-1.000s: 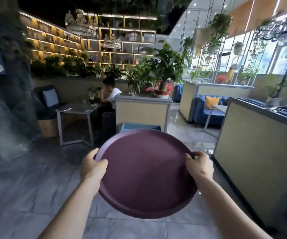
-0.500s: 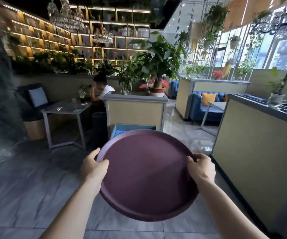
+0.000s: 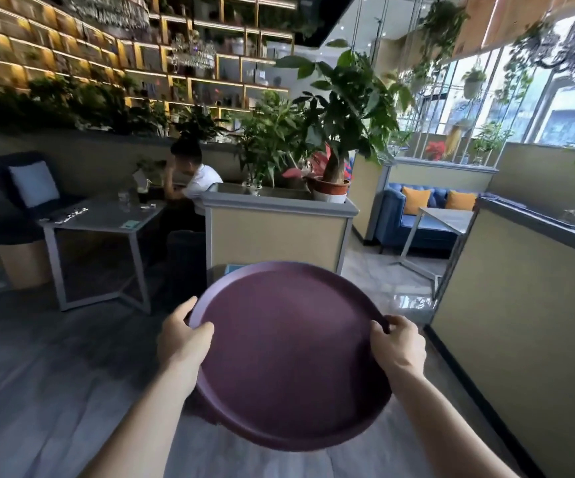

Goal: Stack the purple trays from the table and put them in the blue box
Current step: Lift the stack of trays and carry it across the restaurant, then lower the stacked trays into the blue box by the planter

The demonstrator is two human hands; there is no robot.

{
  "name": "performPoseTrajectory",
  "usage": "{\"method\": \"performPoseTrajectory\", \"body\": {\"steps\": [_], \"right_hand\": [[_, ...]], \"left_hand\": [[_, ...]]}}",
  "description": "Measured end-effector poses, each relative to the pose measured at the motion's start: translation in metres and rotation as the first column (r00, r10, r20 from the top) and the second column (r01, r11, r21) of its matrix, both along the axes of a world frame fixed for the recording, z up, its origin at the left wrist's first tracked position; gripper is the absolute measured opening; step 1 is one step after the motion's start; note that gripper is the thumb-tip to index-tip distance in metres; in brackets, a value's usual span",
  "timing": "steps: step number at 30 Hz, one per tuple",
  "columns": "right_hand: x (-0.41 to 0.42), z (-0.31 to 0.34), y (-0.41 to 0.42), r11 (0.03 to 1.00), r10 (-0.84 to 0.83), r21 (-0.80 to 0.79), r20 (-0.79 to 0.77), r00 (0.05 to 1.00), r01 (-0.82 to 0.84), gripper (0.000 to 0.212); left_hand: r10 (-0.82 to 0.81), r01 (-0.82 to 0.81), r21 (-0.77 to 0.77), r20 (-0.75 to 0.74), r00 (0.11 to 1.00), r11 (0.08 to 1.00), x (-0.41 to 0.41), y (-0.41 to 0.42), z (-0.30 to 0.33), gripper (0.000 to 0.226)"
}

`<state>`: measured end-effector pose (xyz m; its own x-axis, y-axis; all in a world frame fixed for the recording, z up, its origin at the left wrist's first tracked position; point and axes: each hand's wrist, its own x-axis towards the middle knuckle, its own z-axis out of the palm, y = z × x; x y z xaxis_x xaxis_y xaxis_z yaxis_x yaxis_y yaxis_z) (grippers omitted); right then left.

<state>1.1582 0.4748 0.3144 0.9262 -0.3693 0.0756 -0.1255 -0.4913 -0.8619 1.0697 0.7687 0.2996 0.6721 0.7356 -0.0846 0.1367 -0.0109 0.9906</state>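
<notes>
The round purple tray point(image 3: 289, 357) is gripped at opposite rims by the left hand point(image 3: 184, 343) and right hand point(image 3: 398, 346), and the blue box point(image 3: 232, 269) beyond them, now mostly hidden behind its far edge, is judged nearer than a second ago.

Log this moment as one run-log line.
left hand and right hand: gripping purple tray | blue box: ahead, mostly hidden | placement: pending

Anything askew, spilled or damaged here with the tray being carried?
Nothing stands out. The purple tray is gripped at opposite rims by the left hand and right hand, tilted toward the camera, with no visible cracks or spills. Only a sliver of the blue box shows past its far edge.
</notes>
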Motion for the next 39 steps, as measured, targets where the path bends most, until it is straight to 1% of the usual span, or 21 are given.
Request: {"method": "performPoseTrajectory", "body": {"steps": [7,12,17,22,27,30,33,39], "right_hand": [[0.086,-0.004,0.057,1.000,-0.027,-0.003,-0.006,1.000,0.027,0.035],[0.154,-0.019,0.078,0.999,-0.040,-0.001,-0.015,0.999,0.040,0.035],[0.258,-0.041,0.094,0.999,-0.041,0.012,-0.028,0.999,0.042,0.033],[0.375,-0.058,0.102,1.000,-0.026,-0.014,-0.056,0.998,0.026,0.032],[0.468,-0.073,0.110,0.999,-0.001,-0.044,-0.087,0.996,-0.003,0.032],[0.507,-0.086,0.116,0.998,-0.006,-0.065,-0.126,0.992,-0.002,0.029],[0.538,-0.104,0.122,0.994,-0.008,-0.106,-0.172,0.985,-0.010,0.027],[0.574,-0.154,0.134,0.982,-0.025,-0.185,-0.268,0.963,-0.026,0.021]], "left_hand": [[-0.010,0.010,0.004,-0.021,1.000,1.000,0.090,0.056,-0.007,0.068],[-0.007,0.007,0.005,-0.034,0.999,1.000,0.155,0.075,-0.018,0.068],[0.006,-0.004,0.040,-0.049,0.999,0.999,0.258,0.089,-0.038,0.065],[0.045,-0.041,0.043,-0.082,0.996,0.998,0.367,0.091,-0.051,0.065],[0.097,-0.086,0.093,-0.128,0.987,0.992,0.453,0.095,-0.071,0.065],[0.128,-0.109,0.113,-0.179,0.975,0.988,0.490,0.099,-0.088,0.065],[0.124,-0.101,0.117,-0.211,0.970,0.988,0.517,0.108,-0.111,0.058],[0.111,-0.070,0.142,-0.300,0.947,0.987,0.555,0.130,-0.164,0.053]]}}
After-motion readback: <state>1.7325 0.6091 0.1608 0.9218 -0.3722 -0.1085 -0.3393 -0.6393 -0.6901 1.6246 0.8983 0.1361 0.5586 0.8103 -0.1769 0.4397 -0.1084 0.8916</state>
